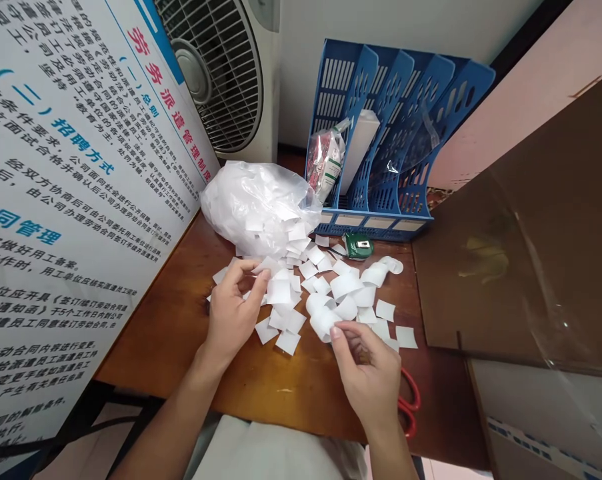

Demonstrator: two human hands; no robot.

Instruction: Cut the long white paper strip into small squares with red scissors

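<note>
My left hand [235,307] is over the left side of a loose pile, with thumb and fingertips closed on a small white paper square [271,265]. Between thumb and forefinger, my right hand [368,370] pinches the near end of a curled white paper strip [323,319]. The strip's coils run back over the pile towards the far right. Small cut white squares [288,342] lie scattered between and beyond both hands. Red-handled scissors [409,403] lie beside my right wrist, which partly hides them.
A clear plastic bag [261,193] of white pieces sits behind the pile. Beyond stand a blue file rack [395,223] and a fan [268,87]. A green tape measure [358,246] lies before the rack. A printed board [81,200] borders the left, a brown panel [521,267] the right.
</note>
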